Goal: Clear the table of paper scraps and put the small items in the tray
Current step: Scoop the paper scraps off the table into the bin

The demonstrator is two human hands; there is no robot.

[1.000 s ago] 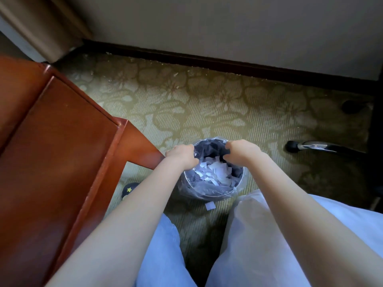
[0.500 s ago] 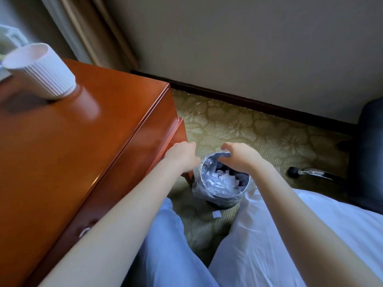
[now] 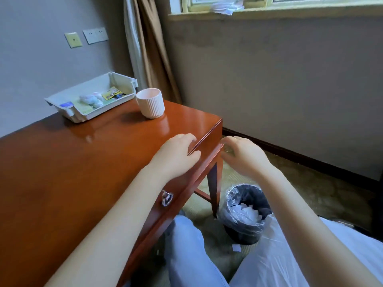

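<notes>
No writing can be read anywhere. Well beyond the left hand (image 3: 176, 154), the yellow-and-black packet (image 3: 113, 93) in the tray (image 3: 97, 113) carries print too small and blurred to make out. The same holds for the blue slip (image 3: 66, 104) at the tray's other end.

Glossy red-brown wooden table (image 3: 62, 172) beneath left hand (image 3: 176, 156), far corner just beyond both hands. Table leg (image 3: 213, 189) below right hand (image 3: 244, 156). Metal drawer pull (image 3: 166, 197) on table front, nearer than left hand. Grey wall (image 3: 31, 48) far beyond left hand, with switch plates (image 3: 87, 37). Brown curtain (image 3: 153, 59) with white sheer edge, ahead and above hands. Window (image 3: 269, 3), pale frame, high beyond right hand; daylight enters, sheen on tabletop. Dark skirting board (image 3: 300, 158) and patterned green carpet (image 3: 310, 193) right of right hand.
</notes>
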